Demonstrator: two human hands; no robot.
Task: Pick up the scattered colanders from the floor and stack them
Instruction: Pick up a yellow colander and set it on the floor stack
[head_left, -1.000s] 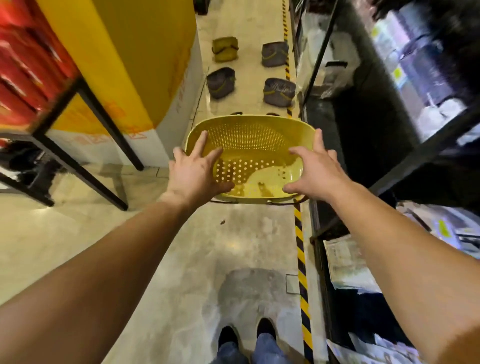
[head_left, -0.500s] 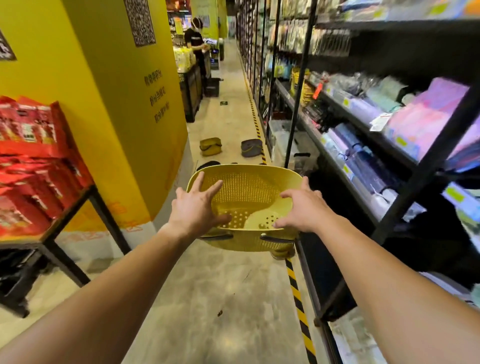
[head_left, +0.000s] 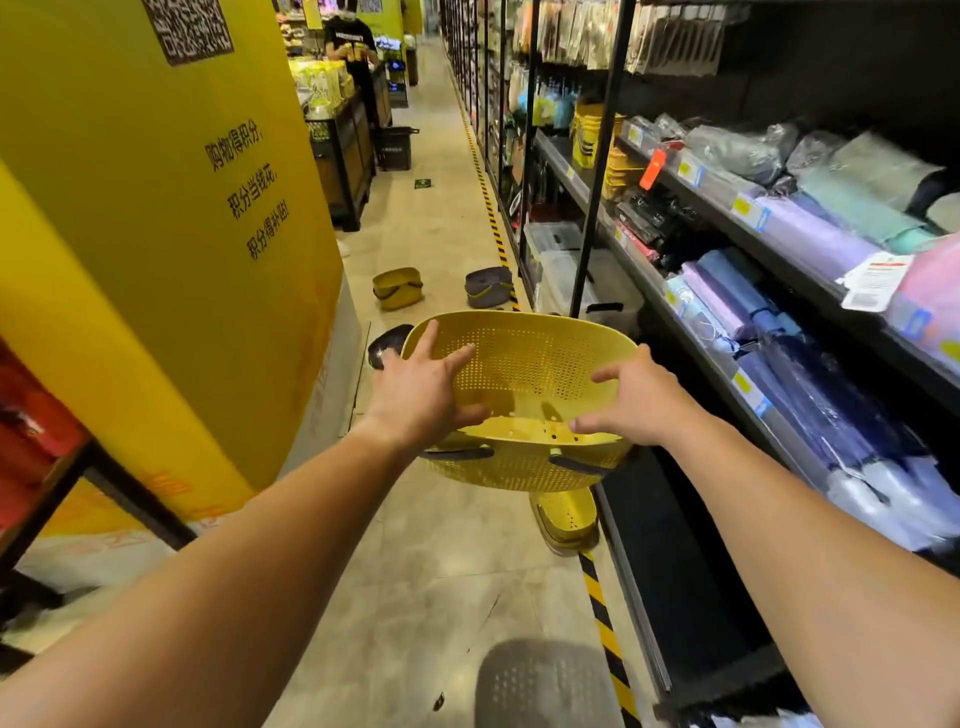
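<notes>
A: Main object?
B: Yellow colander (head_left: 524, 374), perforated, held up in the air over the aisle floor (head_left: 426, 597), tilted so the inside faces the camera. Dark handle strips on the near underside.
A: Hands?
B: Left hand (head_left: 421, 395) on the left rim, fingers spread, thumb hooked over the near edge. Right hand (head_left: 636, 400) on the right rim, fingers loosely spread and curled over the edge, thumb inside. Both grip the rim.
A: Other colanders?
B: Yellow one (head_left: 566, 519) on the floor just below the held one, next to the striped floor tape (head_left: 605, 629). Grey one (head_left: 545, 686) at the bottom edge, dome up. Farther down the aisle: a yellow one (head_left: 397, 288) and a grey one (head_left: 487, 286), apart from each other. A dark one (head_left: 387, 345) partly hidden behind the left hand.
A: Surroundings?
B: Yellow pillar (head_left: 182, 234) on the left with printed text, black shelving (head_left: 727, 218) on the right with rolled and packaged goods. A person in a black shirt (head_left: 349, 44) far down the aisle by a display.
</notes>
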